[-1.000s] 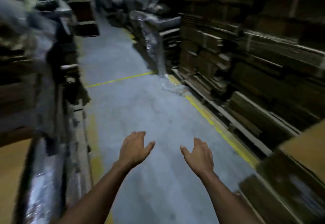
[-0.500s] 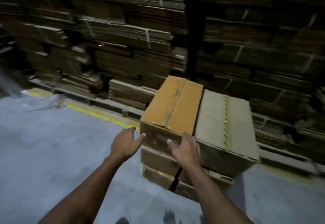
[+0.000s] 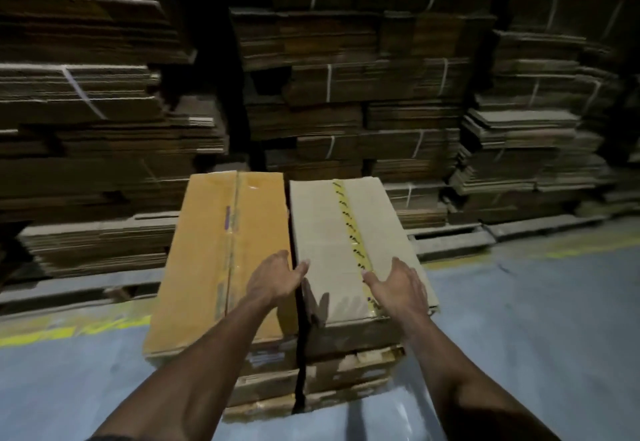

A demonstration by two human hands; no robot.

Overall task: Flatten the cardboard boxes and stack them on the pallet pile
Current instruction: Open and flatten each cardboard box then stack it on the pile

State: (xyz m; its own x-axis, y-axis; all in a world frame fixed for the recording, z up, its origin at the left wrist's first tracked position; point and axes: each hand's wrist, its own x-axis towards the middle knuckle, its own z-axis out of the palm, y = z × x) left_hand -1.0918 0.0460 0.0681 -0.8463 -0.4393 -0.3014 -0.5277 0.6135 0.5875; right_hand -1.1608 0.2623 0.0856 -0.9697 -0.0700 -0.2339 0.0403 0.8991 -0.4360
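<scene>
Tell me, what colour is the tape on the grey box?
Yellow with small dark marks, on the grey box's tape; head view.

Two boxes side by side atop low stack on floor (image 3: pixel 86 364): left box (image 3: pixel 214 260), right box (image 3: pixel 343 233). Cardboard stacks (image 3: pixel 346 94) on pallets behind.

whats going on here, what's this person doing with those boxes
A person in a cardboard warehouse is reaching both hands over two closed boxes set side by side on a low stack on the floor. The left hand is open over the gap between the orange-brown box and the grey box; the right hand is open over the grey box near its yellow tape strip. Neither box is flattened yet. Bundles of flattened cardboard fill the background.
</scene>
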